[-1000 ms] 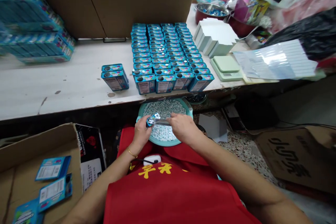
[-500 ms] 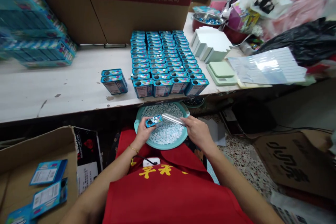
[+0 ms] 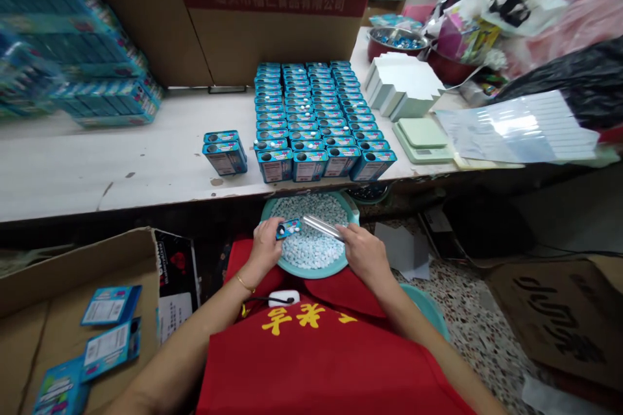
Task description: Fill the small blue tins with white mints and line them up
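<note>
My left hand (image 3: 267,243) is closed around a small blue tin (image 3: 288,228) with a dark round hole in its top and a few white candies lying on it. In my right hand (image 3: 363,248) is a shiny metal scoop (image 3: 321,227), its far end close to the tin's right side. Both hands are over a turquoise basin (image 3: 335,268) filled with small white and pale blue candies (image 3: 311,250). On the table in front, several rows of blue tins (image 3: 309,165) stand upright, some with loose candies on top. Two more tins (image 3: 224,154) stand apart to their left.
A large cardboard box (image 3: 272,39) stands behind the rows. To the right are white cartons (image 3: 406,81), a pale green scale (image 3: 423,139) and plastic bags (image 3: 530,6). An open carton (image 3: 29,311) with flat blue packs (image 3: 109,305) lies low left. Stacked blue packs (image 3: 107,100) stand left.
The tin in my left hand has tilted and sits lower in the grip, with candies still on its top. The scoop stays beside it. The whole view has shifted slightly.
</note>
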`<state>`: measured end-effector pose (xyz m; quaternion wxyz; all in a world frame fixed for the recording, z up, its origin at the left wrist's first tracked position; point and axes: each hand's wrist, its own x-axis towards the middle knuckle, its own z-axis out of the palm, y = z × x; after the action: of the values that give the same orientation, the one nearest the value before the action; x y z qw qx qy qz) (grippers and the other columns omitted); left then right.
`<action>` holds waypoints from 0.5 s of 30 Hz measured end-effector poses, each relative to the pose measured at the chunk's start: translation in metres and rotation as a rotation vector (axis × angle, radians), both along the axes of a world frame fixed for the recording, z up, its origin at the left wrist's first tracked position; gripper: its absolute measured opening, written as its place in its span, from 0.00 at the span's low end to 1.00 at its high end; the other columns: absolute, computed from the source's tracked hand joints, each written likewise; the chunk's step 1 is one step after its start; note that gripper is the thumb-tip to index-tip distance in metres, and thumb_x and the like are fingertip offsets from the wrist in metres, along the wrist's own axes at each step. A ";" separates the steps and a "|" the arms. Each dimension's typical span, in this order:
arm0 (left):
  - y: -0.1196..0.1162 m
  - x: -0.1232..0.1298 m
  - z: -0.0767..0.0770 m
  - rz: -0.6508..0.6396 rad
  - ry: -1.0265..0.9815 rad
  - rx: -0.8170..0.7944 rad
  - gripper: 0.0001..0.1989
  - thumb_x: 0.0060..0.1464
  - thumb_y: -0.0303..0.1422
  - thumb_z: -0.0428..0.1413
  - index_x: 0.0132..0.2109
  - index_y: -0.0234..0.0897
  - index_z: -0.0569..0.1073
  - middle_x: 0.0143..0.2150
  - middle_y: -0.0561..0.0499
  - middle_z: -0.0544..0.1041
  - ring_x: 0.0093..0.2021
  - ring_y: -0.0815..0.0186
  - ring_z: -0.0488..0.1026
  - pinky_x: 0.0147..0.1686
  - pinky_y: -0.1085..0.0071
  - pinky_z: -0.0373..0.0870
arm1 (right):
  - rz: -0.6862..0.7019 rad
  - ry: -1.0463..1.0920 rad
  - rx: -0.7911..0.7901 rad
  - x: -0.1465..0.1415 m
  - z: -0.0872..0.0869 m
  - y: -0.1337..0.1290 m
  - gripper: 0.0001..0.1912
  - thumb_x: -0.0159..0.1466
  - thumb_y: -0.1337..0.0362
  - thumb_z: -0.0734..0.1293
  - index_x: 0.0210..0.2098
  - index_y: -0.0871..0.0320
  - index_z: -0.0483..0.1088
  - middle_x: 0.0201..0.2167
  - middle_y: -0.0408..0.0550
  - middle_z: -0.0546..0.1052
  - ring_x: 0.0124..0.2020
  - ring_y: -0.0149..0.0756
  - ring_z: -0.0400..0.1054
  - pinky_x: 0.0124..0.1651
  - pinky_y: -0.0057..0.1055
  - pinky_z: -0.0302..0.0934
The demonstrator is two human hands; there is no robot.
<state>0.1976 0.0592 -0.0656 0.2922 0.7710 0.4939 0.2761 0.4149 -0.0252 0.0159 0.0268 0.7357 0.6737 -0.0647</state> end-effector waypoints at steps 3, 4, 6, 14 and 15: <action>0.003 -0.009 0.009 -0.004 0.068 0.017 0.19 0.44 0.22 0.50 0.45 0.37 0.67 0.41 0.46 0.72 0.43 0.59 0.68 0.45 0.62 0.65 | -0.044 0.035 -0.081 0.004 -0.020 -0.004 0.20 0.63 0.70 0.54 0.50 0.51 0.68 0.40 0.47 0.73 0.40 0.32 0.67 0.33 0.24 0.56; 0.004 -0.011 0.012 -0.007 0.067 0.023 0.19 0.44 0.22 0.49 0.46 0.36 0.67 0.41 0.46 0.72 0.43 0.60 0.68 0.44 0.62 0.65 | -0.053 0.047 -0.103 0.003 -0.027 -0.005 0.20 0.63 0.70 0.54 0.50 0.51 0.68 0.41 0.47 0.73 0.40 0.32 0.68 0.33 0.24 0.56; 0.004 -0.014 0.019 -0.027 0.039 0.065 0.20 0.45 0.21 0.49 0.47 0.37 0.67 0.43 0.46 0.73 0.44 0.60 0.68 0.46 0.62 0.65 | -0.074 0.078 -0.120 0.001 -0.036 -0.007 0.20 0.63 0.70 0.53 0.50 0.51 0.67 0.42 0.47 0.73 0.40 0.32 0.68 0.34 0.24 0.56; 0.007 -0.040 0.072 0.067 -0.168 0.025 0.18 0.47 0.29 0.54 0.48 0.40 0.67 0.44 0.49 0.73 0.44 0.62 0.71 0.47 0.65 0.66 | -0.092 0.211 -0.149 0.004 -0.052 -0.023 0.21 0.63 0.71 0.52 0.48 0.53 0.70 0.41 0.48 0.74 0.41 0.33 0.69 0.37 0.25 0.56; 0.013 -0.045 0.080 0.111 -0.195 0.011 0.18 0.47 0.30 0.55 0.48 0.40 0.67 0.43 0.50 0.74 0.42 0.63 0.71 0.45 0.66 0.66 | -0.093 0.229 -0.145 0.004 -0.055 -0.025 0.21 0.63 0.71 0.52 0.48 0.53 0.70 0.41 0.48 0.74 0.41 0.34 0.69 0.38 0.25 0.56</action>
<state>0.1527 0.0725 0.0143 0.3189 0.7134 0.5038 0.3681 0.4189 -0.0497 -0.0389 0.0000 0.7499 0.6312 -0.1980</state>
